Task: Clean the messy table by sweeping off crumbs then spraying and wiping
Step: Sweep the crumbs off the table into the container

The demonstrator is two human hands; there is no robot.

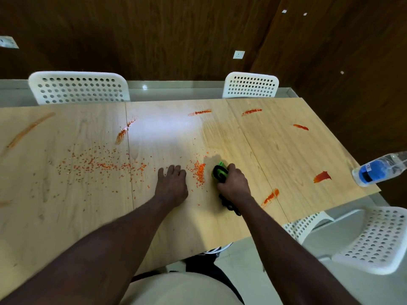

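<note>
Crumbs (pixel 199 170) at frame centre may scatter if my right hand (pixel 233 183), clamped on the brush (pixel 220 171), sweeps hard; left hand (pixel 172 183) flat, empty on the counter (pixel 275 150).

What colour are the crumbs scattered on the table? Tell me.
Orange, seen in the head view: crumbs on the light wooden table.

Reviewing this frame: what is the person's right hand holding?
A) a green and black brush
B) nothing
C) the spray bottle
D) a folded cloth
A: the right hand is closed around a green and black brush pressed to the table beside a pile of orange crumbs, while the bottle lies untouched near the right edge.
</note>
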